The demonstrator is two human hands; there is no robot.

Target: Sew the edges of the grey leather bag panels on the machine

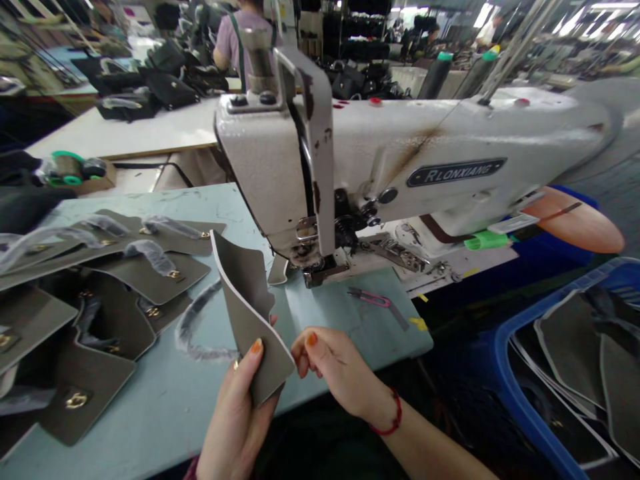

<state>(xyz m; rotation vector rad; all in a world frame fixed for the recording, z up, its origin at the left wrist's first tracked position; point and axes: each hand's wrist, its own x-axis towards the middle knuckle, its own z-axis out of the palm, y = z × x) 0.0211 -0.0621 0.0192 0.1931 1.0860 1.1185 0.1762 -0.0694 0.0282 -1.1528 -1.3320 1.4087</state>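
My left hand grips a curved grey-brown leather bag panel with pale edges, thumb on the near face and fingers behind it. The panel is held up off the table, left of the sewing machine's needle area. A plastic-wrapped handle hangs out to its left. At the panel's lower right corner is my right hand, fingers curled with the thumb pressed over them. A thin dark line, perhaps thread, shows by that thumb; what the fingers pinch is hidden. Pink thread snips lie on the table.
Several similar grey-brown bag pieces with wrapped handles and gold fittings cover the left of the pale blue table. A white sewing machine spans the middle. At right, a blue basket holds more panels. Behind, a person stands near black bags.
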